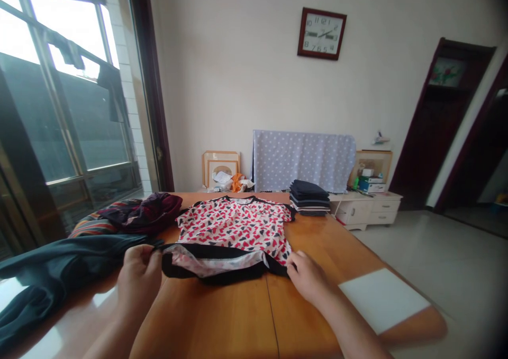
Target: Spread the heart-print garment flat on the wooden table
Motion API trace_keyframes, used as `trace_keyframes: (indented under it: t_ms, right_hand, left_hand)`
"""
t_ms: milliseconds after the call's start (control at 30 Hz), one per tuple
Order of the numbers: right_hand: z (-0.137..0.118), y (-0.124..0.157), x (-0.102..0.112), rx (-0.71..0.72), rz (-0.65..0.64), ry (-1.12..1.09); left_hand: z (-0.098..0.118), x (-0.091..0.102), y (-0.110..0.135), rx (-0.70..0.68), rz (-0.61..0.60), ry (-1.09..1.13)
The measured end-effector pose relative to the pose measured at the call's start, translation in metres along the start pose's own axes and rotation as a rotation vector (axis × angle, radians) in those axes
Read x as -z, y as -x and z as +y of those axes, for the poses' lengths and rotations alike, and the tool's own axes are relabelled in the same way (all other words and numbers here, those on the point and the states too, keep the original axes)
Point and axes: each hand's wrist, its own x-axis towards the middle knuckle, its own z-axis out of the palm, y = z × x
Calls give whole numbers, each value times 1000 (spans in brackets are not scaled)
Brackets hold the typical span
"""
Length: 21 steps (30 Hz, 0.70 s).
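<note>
A white T-shirt point(234, 229) printed with red and black hearts and trimmed in black lies flat on the wooden table point(210, 311). Its lower edge is lifted and turned back, so a black band point(222, 274) and the pale inside show. My left hand point(138, 279) pinches the left end of that turned edge. My right hand point(307, 277) holds the right end, its fingers on the black fabric. Both hands are raised only slightly above the tabletop.
A dark teal garment point(51, 269) spills over the table's left side, beside a striped and maroon clothing pile point(135, 215). Folded dark clothes point(309, 197) are stacked at the far edge. A white board point(383, 299) lies at the front right. A white dresser point(365, 209) stands behind.
</note>
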Motion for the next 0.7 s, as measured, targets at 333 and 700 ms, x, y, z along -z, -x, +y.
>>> trace_keyframes:
  t_ms: [333, 700]
  right_hand:
    - [1, 8, 9, -17, -56, -241]
    - [-6, 12, -5, 130, -63, 66]
  left_hand:
    - [-8, 3, 4, -30, -49, -161]
    - [-30, 3, 18, -147, -463, -481]
